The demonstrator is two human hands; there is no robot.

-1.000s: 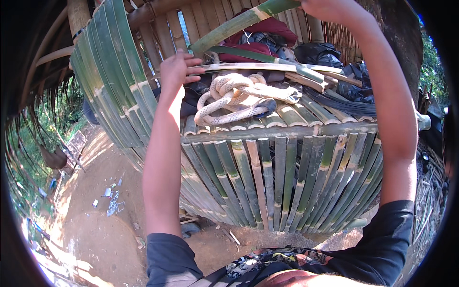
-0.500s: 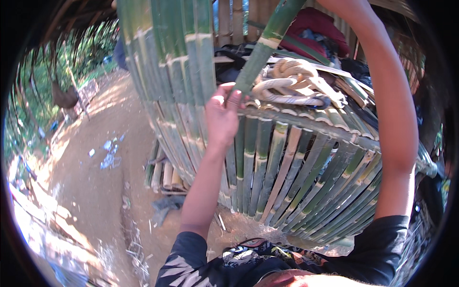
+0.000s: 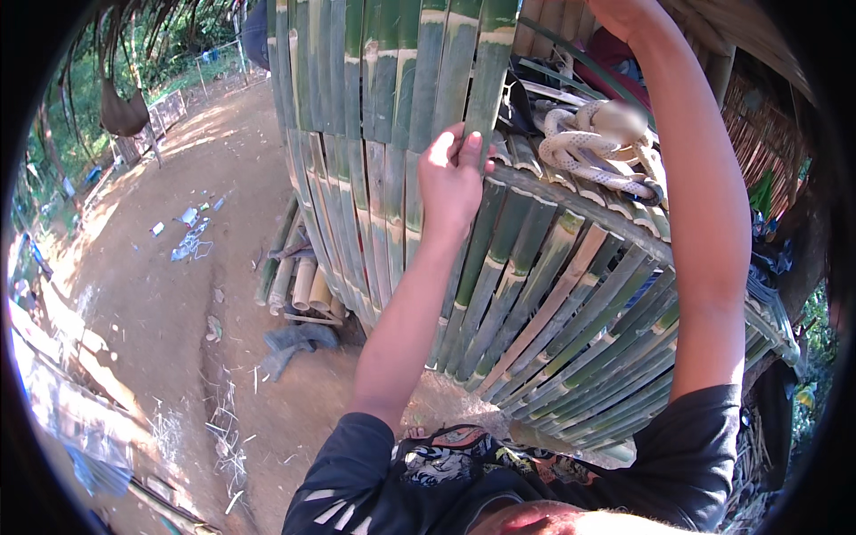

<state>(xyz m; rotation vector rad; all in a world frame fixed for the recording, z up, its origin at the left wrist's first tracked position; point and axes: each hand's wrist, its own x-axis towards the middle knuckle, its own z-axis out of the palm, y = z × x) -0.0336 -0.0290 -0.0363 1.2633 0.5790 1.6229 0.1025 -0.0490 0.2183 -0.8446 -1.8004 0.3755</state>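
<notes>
A green split-bamboo slat (image 3: 489, 76) stands upright against the right edge of a wall of similar slats (image 3: 357, 178). My left hand (image 3: 452, 178) closes on its lower end, thumb and fingers pinching it just above a horizontal bamboo rail (image 3: 580, 198). High up at the top edge of the view is my right hand (image 3: 620, 16), on a raised arm; its fingers are cut off by the frame, so what they hold does not show. Below the rail runs a lower panel of upright bamboo slats (image 3: 535, 285).
A coiled pale rope (image 3: 580, 147) rests on the bamboo ledge behind the rail, beside dark and maroon cloth (image 3: 624, 76). Cut bamboo poles (image 3: 303, 283) and a grey cloth (image 3: 299, 343) lie on the dirt floor (image 3: 178, 303) to the left, with scattered litter (image 3: 189, 236).
The loose slat has swung from a rightward slant to upright against the slatted wall. My left hand still grips its lower end. The view has shifted, too.
</notes>
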